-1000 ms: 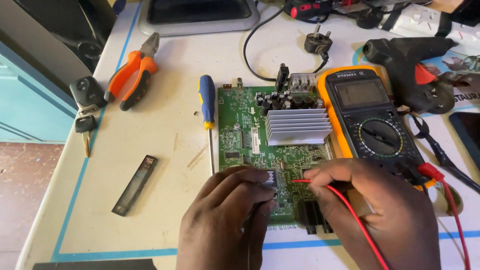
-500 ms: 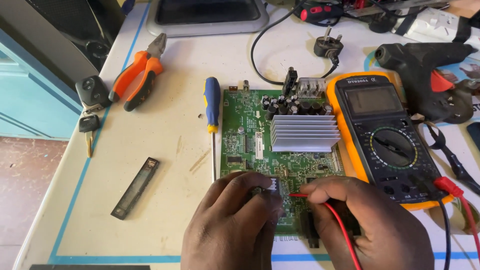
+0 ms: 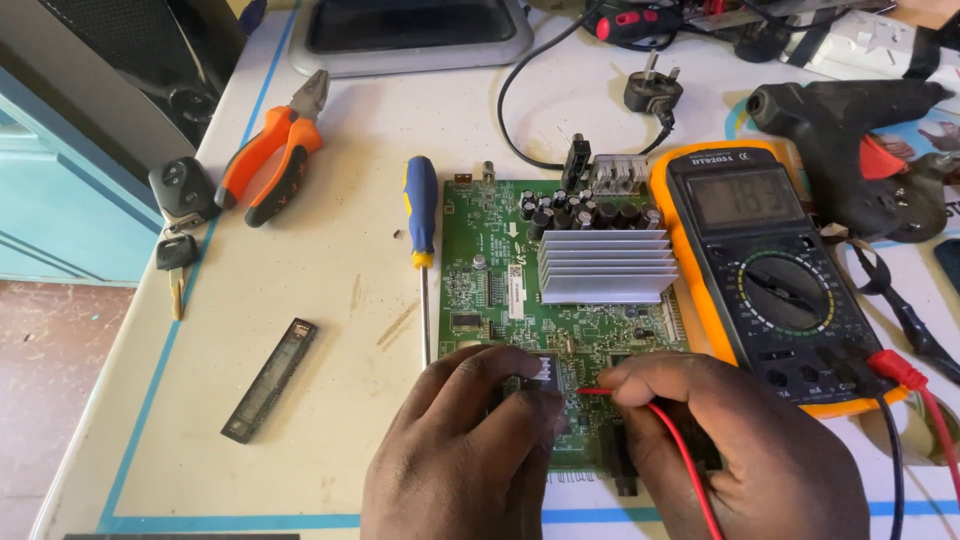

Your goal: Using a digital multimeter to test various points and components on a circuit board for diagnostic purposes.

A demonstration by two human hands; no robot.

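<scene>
A green circuit board (image 3: 500,280) with a silver finned heat sink (image 3: 605,265) lies flat on the white table. My left hand (image 3: 465,450) rests on the board's near edge, fingers curled over a small component; what it pinches is hidden. My right hand (image 3: 740,450) holds a red probe (image 3: 595,391), its tip touching the board just right of my left fingers. The probe's red wire runs back over my right hand. An orange-cased multimeter (image 3: 775,270) sits right of the board with red and black leads plugged in.
A blue-and-yellow screwdriver (image 3: 421,215) lies left of the board, orange pliers (image 3: 270,150) and car keys (image 3: 180,200) farther left. A dark narrow strip (image 3: 268,380) lies near the front left. A black glue gun (image 3: 860,120) and a plug (image 3: 652,92) sit at the back right.
The view has shifted a little, so the board and meter sit lower and more central. Both hands stay on the board's near edge with the probe in about the same spot.
</scene>
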